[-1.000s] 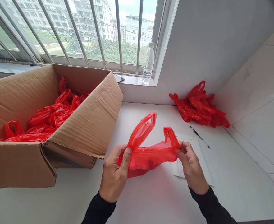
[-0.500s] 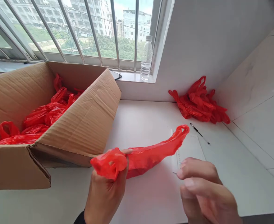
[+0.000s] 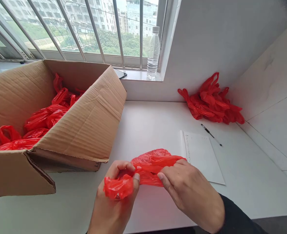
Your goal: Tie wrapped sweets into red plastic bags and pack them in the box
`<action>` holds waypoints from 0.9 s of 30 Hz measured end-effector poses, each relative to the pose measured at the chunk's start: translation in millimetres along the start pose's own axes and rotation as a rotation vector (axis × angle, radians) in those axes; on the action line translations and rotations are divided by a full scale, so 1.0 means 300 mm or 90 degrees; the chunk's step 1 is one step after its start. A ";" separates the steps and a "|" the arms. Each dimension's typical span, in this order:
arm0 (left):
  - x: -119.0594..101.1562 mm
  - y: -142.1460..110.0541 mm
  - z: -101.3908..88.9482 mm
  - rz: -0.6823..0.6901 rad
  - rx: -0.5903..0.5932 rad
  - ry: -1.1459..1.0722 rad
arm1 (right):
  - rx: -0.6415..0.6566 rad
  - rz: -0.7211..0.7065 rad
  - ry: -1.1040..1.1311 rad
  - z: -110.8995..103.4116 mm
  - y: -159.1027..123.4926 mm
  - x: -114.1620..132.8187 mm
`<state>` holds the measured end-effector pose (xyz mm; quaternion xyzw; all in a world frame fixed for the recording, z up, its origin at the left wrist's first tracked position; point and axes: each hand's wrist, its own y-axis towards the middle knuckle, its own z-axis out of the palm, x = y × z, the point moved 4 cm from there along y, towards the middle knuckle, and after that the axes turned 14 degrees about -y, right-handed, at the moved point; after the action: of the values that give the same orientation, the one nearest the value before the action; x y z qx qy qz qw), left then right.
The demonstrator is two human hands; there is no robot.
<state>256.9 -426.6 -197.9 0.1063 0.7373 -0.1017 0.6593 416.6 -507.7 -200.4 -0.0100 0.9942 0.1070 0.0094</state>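
Both of my hands grip one red plastic bag point(image 3: 150, 162) above the front part of the white table. My left hand point(image 3: 116, 201) is closed around one end, and a crumpled bunch of it sticks out over the thumb side. Fingers of my right hand point(image 3: 189, 188) pinch the bag's other part, which bulges and wrinkles between the hands. Left of them stands an open cardboard box point(image 3: 89, 120) with several red plastic bags point(image 3: 43, 118) inside. A loose heap of red bags point(image 3: 211, 100) lies against the wall at the back right.
On the white table point(image 3: 148, 120), a sheet of paper point(image 3: 202, 156) lies just beyond my right hand, with a black pen point(image 3: 211, 135) beside it. A water bottle point(image 3: 153, 53) and a dark flat device point(image 3: 120, 73) rest on the sill by the barred window.
My right hand, open and apart before, has come left and taken hold of the bag. The bag's far end, stretched out to the right before, is now gathered between my hands.
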 end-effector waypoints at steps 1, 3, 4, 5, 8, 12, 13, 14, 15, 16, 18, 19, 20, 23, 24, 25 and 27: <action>0.006 -0.003 0.005 -0.013 0.018 -0.024 | 0.070 -0.005 -0.033 0.023 -0.003 0.003; 0.018 -0.011 0.012 -0.026 0.058 -0.069 | 0.206 -0.020 -0.073 0.075 -0.009 0.005; 0.023 -0.014 0.014 -0.032 0.076 -0.083 | 0.256 -0.021 -0.076 0.097 -0.011 0.003; 0.028 -0.016 0.014 -0.040 0.089 -0.094 | 0.286 -0.010 -0.071 0.114 -0.010 -0.003; 0.037 -0.014 0.015 -0.100 0.118 -0.168 | 0.306 0.086 -0.040 0.129 0.002 -0.039; 0.036 0.002 0.029 -0.212 0.101 -0.280 | 0.301 0.148 -0.032 0.118 0.023 -0.066; 0.036 0.007 0.035 -0.226 0.101 -0.276 | 0.295 0.132 -0.036 0.119 0.030 -0.063; 0.039 0.010 0.041 -0.233 0.106 -0.254 | 0.290 0.113 -0.043 0.124 0.036 -0.058; 0.046 0.014 0.046 -0.230 0.114 -0.220 | 0.292 0.093 -0.054 0.131 0.042 -0.053; 0.055 0.018 0.050 -0.216 0.128 -0.178 | 0.297 0.078 -0.068 0.141 0.047 -0.050; 0.080 0.025 0.056 -0.172 0.168 -0.096 | 0.313 0.065 -0.091 0.161 0.056 -0.052; 0.096 0.029 0.058 -0.154 0.192 -0.069 | 0.320 0.066 -0.099 0.168 0.060 -0.056; 0.111 0.034 0.059 -0.143 0.212 -0.058 | 0.324 0.067 -0.104 0.173 0.063 -0.061; 0.139 0.057 0.055 -0.150 0.217 -0.082 | 0.331 0.073 -0.115 0.172 0.069 -0.079; 0.137 0.068 0.054 -0.150 0.203 -0.097 | 0.333 0.074 -0.121 0.169 0.069 -0.084; 0.130 0.080 0.054 -0.142 0.184 -0.112 | 0.335 0.073 -0.126 0.166 0.068 -0.087; 0.105 0.101 0.061 -0.124 0.150 -0.142 | 0.335 0.071 -0.134 0.157 0.065 -0.089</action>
<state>279.8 -402.2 -231.4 0.0993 0.6496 -0.2618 0.7069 443.6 -478.1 -241.6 0.0587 0.9803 -0.1540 0.1086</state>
